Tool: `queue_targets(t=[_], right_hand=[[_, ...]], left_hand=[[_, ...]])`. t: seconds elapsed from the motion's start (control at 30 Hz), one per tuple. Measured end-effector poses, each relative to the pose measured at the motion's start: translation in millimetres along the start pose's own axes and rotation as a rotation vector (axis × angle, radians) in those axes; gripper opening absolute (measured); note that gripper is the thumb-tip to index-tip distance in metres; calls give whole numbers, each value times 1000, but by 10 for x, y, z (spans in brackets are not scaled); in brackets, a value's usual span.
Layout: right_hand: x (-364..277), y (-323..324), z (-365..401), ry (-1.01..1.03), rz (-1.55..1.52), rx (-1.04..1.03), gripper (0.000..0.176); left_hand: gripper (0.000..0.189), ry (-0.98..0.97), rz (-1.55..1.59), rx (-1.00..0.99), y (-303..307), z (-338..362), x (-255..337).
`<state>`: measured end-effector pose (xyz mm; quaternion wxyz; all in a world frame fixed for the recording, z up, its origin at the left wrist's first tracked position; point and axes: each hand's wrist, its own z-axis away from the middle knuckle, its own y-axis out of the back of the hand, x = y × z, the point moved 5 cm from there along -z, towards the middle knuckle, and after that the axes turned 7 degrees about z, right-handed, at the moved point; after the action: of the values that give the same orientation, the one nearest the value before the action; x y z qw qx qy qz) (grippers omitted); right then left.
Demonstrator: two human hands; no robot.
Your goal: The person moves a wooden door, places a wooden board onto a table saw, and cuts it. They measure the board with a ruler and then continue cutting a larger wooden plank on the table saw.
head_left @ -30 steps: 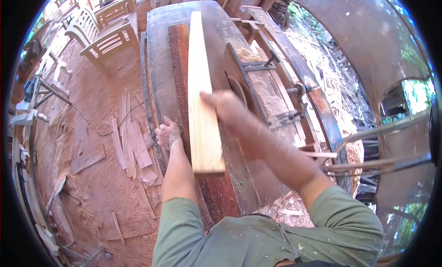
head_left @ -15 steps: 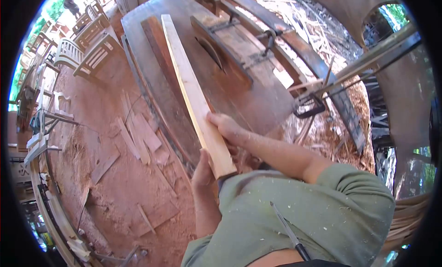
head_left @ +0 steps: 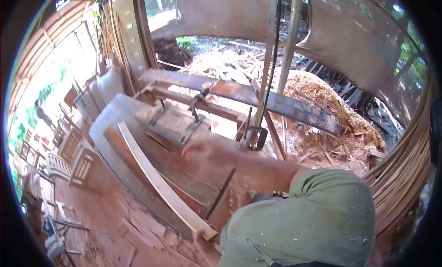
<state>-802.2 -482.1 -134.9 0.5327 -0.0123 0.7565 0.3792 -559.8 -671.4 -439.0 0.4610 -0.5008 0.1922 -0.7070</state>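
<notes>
A long pale wooden board (head_left: 161, 186) lies lengthwise over the dark saw table, its near end by my body. My left hand (head_left: 203, 239) is closed round that near end. Off the board, my right hand (head_left: 200, 152) reaches out over the table, blurred by motion, with loosely bent fingers and nothing seen in them. The saw blade (head_left: 156, 141) stands up from the table just beyond and left of my right hand. A reddish-brown strip of wood (head_left: 120, 145) lies along the board's left side.
A clamp (head_left: 198, 101) sits on the rail behind the saw table (head_left: 108, 117). Upright poles (head_left: 290, 46) and a sawdust heap (head_left: 322, 101) are at the back right. Wooden chairs (head_left: 83, 165) stand left; offcuts (head_left: 142, 228) litter the floor. A person (head_left: 43, 115) stands far left.
My right hand has let go of the board and moved forward over the table. The board's near end has lowered, still in my left hand. The view has swung up and right.
</notes>
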Motion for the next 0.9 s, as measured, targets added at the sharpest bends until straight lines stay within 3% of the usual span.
queue_targets(t=[0.03,0.07,0.1,0.13,0.17,0.23,0.27,0.33,0.37,0.43,0.47,0.5,0.53,0.57,0.6,0.63,0.7,0.77,0.9], right_hand=[[453,212,-214,171,-404,234,25],[369,832,-177,209,-11,582,22],[335,1350,-149,303,-13,792,23],[47,1810,23,213,0,1071,20],[-178,2230,131,408,248,1285,18],[-305,2943,172,439,447,1468,20],[-233,3252,130,267,570,1490,35],[-30,3685,0,113,903,1573,48],[116,3816,-45,128,1036,1632,61],[247,3906,0,57,1098,1596,63],[391,4050,-6,-23,912,1428,60],[646,4254,-55,-63,931,1392,51],[847,4437,-107,-133,999,1366,48],[734,4377,-66,-256,1057,1335,46],[693,4458,-52,-330,1129,1244,48],[732,4618,-12,-324,1267,1194,47],[790,4853,51,-91,1231,1259,49],[501,4556,55,-180,1171,1294,57],[701,4711,-166,-396,1309,1053,65]], left_hand=[[67,0,26,14,-73,60,-134],[69,-3,39,18,-26,29,-291],[69,-12,28,25,-135,63,-361],[65,-26,45,-50,-147,-11,-451],[60,-40,64,-121,-173,-76,-527],[63,-54,92,-117,-280,-82,-590],[66,-54,116,-104,-323,-67,-614],[62,-106,48,-103,-328,-85,-560],[58,-153,-20,-93,-274,-70,-528],[59,-148,-22,-112,-84,-166,-573],[64,-133,68,-63,13,-219,-628],[63,-113,122,29,88,-188,-682],[59,-88,124,-54,9,-143,-614],[54,-94,31,52,118,-132,-616],[50,-33,-23,30,216,-156,-629],[48,-82,-56,104,115,-123,-529],[47,-131,-179,154,-35,-42,-389],[47,-201,-565,346,-53,10,-270],[61,-131,-744,573,-275,10,-222]])
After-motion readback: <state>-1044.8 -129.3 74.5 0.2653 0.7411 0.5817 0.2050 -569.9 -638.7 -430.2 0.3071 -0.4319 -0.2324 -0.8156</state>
